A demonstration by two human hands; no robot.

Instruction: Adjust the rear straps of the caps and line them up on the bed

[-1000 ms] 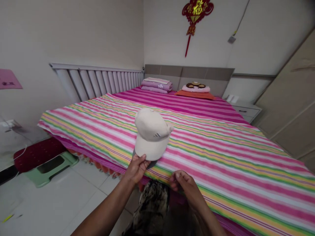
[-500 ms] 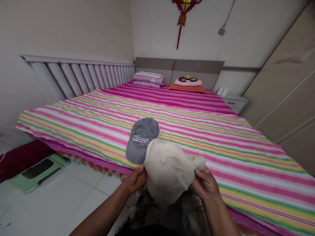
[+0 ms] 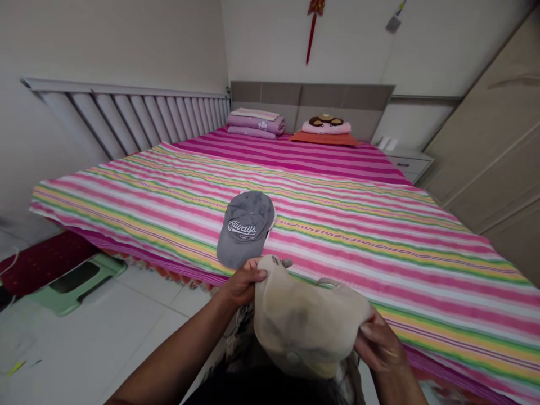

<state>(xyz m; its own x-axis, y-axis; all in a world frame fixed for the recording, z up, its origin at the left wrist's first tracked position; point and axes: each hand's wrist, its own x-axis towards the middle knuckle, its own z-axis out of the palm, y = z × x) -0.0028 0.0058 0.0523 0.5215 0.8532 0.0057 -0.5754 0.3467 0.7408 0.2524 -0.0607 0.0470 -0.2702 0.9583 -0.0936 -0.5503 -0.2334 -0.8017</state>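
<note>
Both my hands hold a cream baseball cap (image 3: 306, 318) in front of my body, just off the near edge of the bed. My left hand (image 3: 242, 281) pinches its left side near the back strap and buckle. My right hand (image 3: 379, 343) grips its right side, fingers curled under the fabric. The cap is turned so that its inside faces me. A grey cap (image 3: 245, 226) with white lettering lies flat on the striped bedspread (image 3: 358, 225), just beyond my left hand and not touched.
The bed fills the middle of the room. Folded purple bedding (image 3: 255, 122) and a pillow with a plush toy (image 3: 325, 125) lie at the headboard. A slatted rail (image 3: 126, 115) runs along the left wall. A green stool (image 3: 73, 281) stands on the tiled floor; a nightstand (image 3: 408, 160) and wardrobe are at right.
The cream cap came off the grey cap and toward me. My right hand took hold of it, and both hands turned it so that its inside faces up.
</note>
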